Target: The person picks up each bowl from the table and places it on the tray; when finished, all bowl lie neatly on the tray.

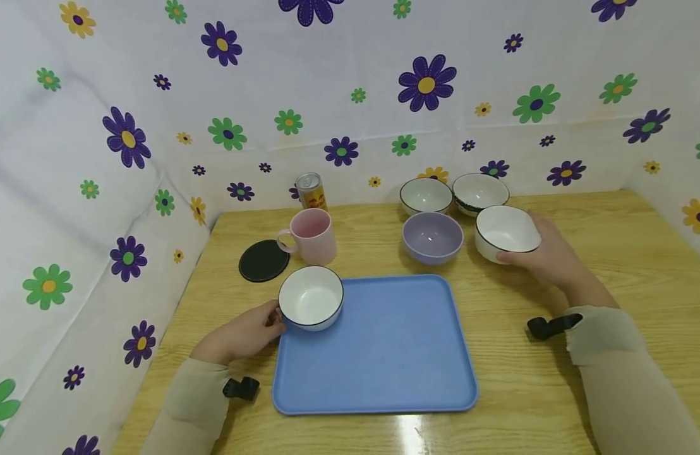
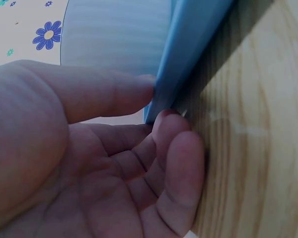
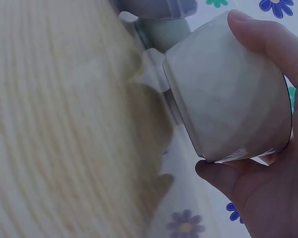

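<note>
My right hand (image 1: 546, 253) grips a white bowl (image 1: 506, 230) with a dark rim, thumb on one side and fingers round the other. In the right wrist view the faceted outer wall of this bowl (image 3: 228, 94) sits between thumb and fingers, its base over the wood. My left hand (image 1: 247, 332) pinches the left edge of a blue tray (image 1: 378, 354) near its far corner; in the left wrist view the thumb (image 2: 109, 94) lies against the tray's rim (image 2: 164, 74), with curled fingers low by the table. Another white bowl (image 1: 311, 297) stands upright on that tray corner.
Behind the tray are a purple bowl (image 1: 432, 239) and two more white bowls (image 1: 426, 197), close to the bowl in my right hand. At the back left stand a pink mug (image 1: 316, 240), a can (image 1: 311, 189) and a black round coaster (image 1: 263, 261). Flowered cloth (image 1: 350, 95) walls the table.
</note>
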Demonstrator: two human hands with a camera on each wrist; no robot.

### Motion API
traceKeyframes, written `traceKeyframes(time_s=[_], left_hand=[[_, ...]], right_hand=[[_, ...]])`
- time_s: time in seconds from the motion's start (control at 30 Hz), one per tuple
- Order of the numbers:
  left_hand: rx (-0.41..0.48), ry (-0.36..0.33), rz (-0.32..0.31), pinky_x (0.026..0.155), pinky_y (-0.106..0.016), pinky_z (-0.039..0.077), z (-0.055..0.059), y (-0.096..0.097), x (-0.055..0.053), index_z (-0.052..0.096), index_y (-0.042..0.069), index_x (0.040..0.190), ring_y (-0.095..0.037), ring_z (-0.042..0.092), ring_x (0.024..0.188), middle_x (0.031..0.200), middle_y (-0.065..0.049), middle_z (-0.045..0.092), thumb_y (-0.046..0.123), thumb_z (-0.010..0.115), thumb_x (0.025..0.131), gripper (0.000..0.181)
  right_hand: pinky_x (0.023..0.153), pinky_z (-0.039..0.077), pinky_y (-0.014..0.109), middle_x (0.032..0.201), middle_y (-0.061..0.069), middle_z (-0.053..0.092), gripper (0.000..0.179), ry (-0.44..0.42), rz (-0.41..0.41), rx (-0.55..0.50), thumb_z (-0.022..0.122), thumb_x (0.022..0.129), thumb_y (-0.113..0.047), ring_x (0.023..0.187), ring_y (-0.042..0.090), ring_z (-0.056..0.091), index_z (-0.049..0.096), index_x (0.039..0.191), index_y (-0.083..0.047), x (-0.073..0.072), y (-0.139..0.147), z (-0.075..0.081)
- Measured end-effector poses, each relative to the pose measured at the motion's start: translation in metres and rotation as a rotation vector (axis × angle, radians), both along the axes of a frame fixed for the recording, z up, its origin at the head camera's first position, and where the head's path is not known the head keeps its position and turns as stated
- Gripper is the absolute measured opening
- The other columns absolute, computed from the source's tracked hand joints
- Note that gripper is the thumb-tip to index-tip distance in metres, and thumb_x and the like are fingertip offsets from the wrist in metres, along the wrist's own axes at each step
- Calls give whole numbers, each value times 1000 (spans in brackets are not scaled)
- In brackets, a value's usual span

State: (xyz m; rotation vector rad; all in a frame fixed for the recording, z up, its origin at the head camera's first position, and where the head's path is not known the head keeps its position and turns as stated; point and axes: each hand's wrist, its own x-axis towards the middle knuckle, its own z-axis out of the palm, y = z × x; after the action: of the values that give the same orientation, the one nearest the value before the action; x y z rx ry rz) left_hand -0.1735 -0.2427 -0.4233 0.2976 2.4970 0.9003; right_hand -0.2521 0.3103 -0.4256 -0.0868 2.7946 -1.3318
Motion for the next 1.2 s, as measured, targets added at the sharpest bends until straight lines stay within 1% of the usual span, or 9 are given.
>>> traceKeyframes(time_s=[0.1, 0.3, 0.4, 0.5, 0.67, 0.77, 0.97, 1.1, 1.2], left_hand=[[-10, 1, 4, 68, -33, 42, 0, 0, 0, 50, 5, 121, -18, 52, 79, 87, -5, 52, 15, 54, 103, 21], [-12, -4, 9, 69, -34, 42, 0, 0, 1, 50, 5, 121, -18, 52, 80, 88, -5, 51, 15, 54, 103, 21], [-5, 0, 8, 70, -34, 42, 0, 1, 1, 51, 6, 119, -19, 52, 79, 88, -5, 51, 14, 54, 103, 18], [-2, 2, 4, 69, -34, 42, 1, 0, 1, 51, 6, 116, -19, 51, 79, 87, -5, 51, 14, 54, 103, 15], [-13, -5, 13, 68, -33, 42, 0, -1, 2, 51, 5, 120, -19, 51, 79, 87, -5, 51, 15, 54, 103, 20], [-22, -5, 19, 68, -34, 43, -3, -1, 2, 50, 4, 124, -18, 52, 79, 88, -5, 52, 15, 55, 103, 24], [-28, 0, 14, 70, -35, 43, -5, -2, 0, 49, 3, 128, -19, 53, 80, 89, -5, 53, 15, 55, 102, 29], [-23, 1, 2, 70, -35, 43, -4, -3, -2, 49, 3, 126, -19, 52, 80, 89, -5, 53, 15, 54, 102, 27], [-15, -3, 0, 68, -35, 44, -3, -2, -2, 50, 4, 125, -19, 53, 78, 89, -6, 53, 14, 54, 103, 25]], right_hand=[[106, 27, 72, 160, 30, 13, 121, 26, -4, 12, 85, 81, -36, 139, 52, 25, 0, 162, -9, 1, 1, 5], [102, 34, 71, 154, 25, 26, 111, 112, 11, 11, 88, 79, -30, 134, 46, 31, 15, 161, -13, 4, -4, 22], [101, 34, 73, 159, 24, 21, 114, 133, 27, 20, 88, 79, -30, 139, 48, 28, 12, 162, -14, 8, -11, 32], [100, 32, 75, 163, 25, 12, 120, 144, 50, 46, 88, 78, -31, 141, 53, 23, 3, 162, -13, 13, -19, 43], [99, 32, 76, 164, 23, 12, 122, 149, 105, 63, 89, 76, -30, 140, 54, 24, 5, 163, -15, 22, -36, 55], [100, 31, 76, 165, 20, 11, 121, 151, 146, 27, 90, 75, -26, 140, 51, 25, 7, 163, -17, 27, -45, 59], [98, 36, 71, 159, 19, 20, 118, 198, 240, -42, 91, 72, -15, 132, 44, 34, 15, 162, -17, 35, -63, 62], [100, 35, 70, 159, 19, 22, 119, 224, 295, -54, 92, 68, -11, 133, 42, 34, 18, 161, -14, 39, -76, 61], [103, 31, 71, 161, 17, 21, 121, 216, 337, -36, 93, 66, -14, 138, 43, 30, 18, 161, -12, 43, -87, 61]])
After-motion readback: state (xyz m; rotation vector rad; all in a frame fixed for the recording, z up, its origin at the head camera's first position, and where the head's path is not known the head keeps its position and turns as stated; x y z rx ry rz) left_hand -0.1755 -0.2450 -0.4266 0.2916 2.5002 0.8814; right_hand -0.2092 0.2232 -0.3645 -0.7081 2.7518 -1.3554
